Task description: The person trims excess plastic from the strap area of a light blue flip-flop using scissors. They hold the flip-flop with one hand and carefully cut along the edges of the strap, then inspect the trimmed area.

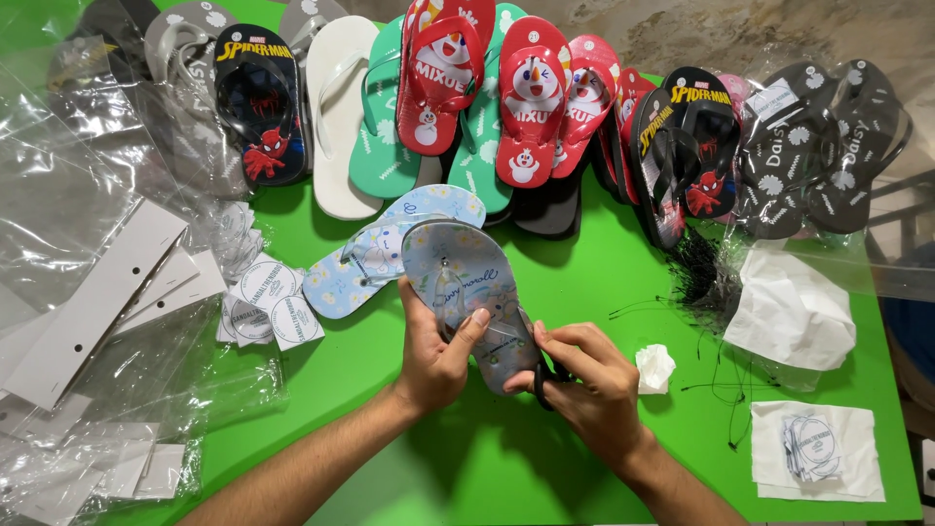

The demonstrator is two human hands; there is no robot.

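Gripping a pale blue flip-flop by its heel end, the left hand has its fingers curled tight around the sole, thumb laid across the top. The right hand is closed on a small black tool, possibly scissors, touching the sandal's lower edge. Its matching flip-flop lies just behind on the green table, near round paper tags and a row of printed sandals.
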